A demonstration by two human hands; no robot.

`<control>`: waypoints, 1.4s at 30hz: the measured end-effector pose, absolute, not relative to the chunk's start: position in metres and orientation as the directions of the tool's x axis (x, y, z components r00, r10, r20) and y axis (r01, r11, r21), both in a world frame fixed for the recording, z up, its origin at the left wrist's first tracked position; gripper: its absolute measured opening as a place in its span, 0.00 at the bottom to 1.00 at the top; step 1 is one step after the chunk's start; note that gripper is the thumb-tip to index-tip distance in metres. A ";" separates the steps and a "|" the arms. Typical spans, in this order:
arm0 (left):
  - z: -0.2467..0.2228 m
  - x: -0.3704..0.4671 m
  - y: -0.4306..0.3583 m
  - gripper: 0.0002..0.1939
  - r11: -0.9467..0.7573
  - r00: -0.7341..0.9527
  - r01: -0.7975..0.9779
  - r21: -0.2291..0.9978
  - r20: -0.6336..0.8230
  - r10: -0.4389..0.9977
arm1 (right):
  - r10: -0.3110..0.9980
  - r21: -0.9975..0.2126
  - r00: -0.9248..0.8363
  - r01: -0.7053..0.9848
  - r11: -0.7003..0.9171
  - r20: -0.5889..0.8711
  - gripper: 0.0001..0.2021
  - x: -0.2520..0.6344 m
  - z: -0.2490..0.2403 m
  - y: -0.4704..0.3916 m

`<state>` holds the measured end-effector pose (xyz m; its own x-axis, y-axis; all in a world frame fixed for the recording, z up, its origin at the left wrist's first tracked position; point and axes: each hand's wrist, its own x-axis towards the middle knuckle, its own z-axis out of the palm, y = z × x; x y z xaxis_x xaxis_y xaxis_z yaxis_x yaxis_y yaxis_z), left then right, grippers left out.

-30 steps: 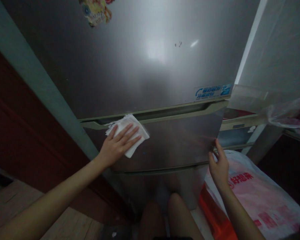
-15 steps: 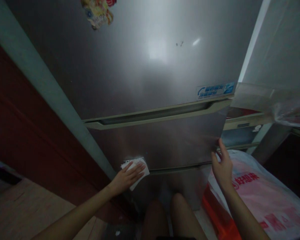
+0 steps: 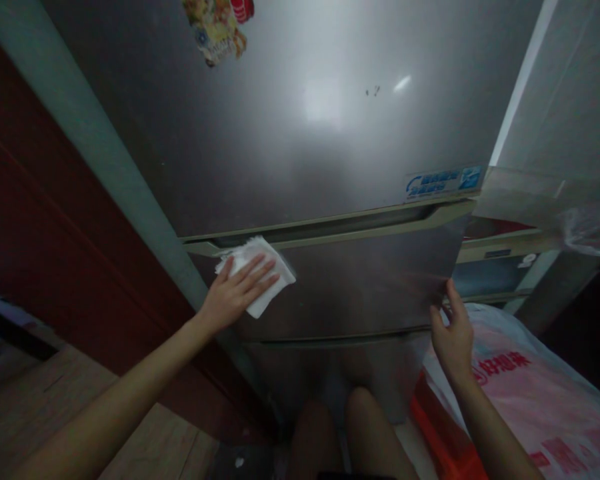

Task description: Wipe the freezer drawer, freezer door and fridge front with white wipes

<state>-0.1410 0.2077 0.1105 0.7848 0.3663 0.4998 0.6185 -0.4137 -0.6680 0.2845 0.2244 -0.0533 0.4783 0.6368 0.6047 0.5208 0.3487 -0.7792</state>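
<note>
A silver refrigerator [image 3: 310, 167] fills the middle of the view, with a large upper door, a middle drawer front [image 3: 350, 287] and a lower panel. Under the flat, slightly spread fingers of my left hand [image 3: 237, 290], a folded white paper towel [image 3: 267, 293] is pressed against the left side of the middle front, just at the recessed handle strip [image 3: 340, 230]. My right hand [image 3: 453, 333] is at the right edge of that same front, thumb and index finger on the edge, the other fingers partly hidden.
A white plastic bag with red print [image 3: 520, 387] lies at the right, beside something orange-red [image 3: 445, 427]. A dark red door frame [image 3: 80, 220] runs along the left. My knees [image 3: 363, 420] are close to the lower panel. A colourful magnet [image 3: 215, 33] sits on the upper door.
My left hand has slid the paper towel upward, from the bottom of the middle front to the handle strip. My right hand stays at the edge. The view has shifted slightly.
</note>
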 end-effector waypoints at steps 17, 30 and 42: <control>-0.016 -0.188 0.199 0.21 -0.702 0.936 0.336 -0.628 0.141 0.322 | 0.641 -0.778 0.472 0.523 0.349 0.605 0.31 0.285 -0.053 0.223; 0.103 -0.186 0.211 0.25 -0.368 0.715 0.698 -0.614 0.579 0.391 | 0.634 -0.783 0.483 0.510 0.357 0.604 0.32 0.282 -0.052 0.224; -0.054 -0.207 0.176 0.22 -0.651 0.852 0.509 -0.563 0.225 0.472 | 0.636 -0.771 0.468 0.529 0.355 0.614 0.33 0.284 -0.051 0.222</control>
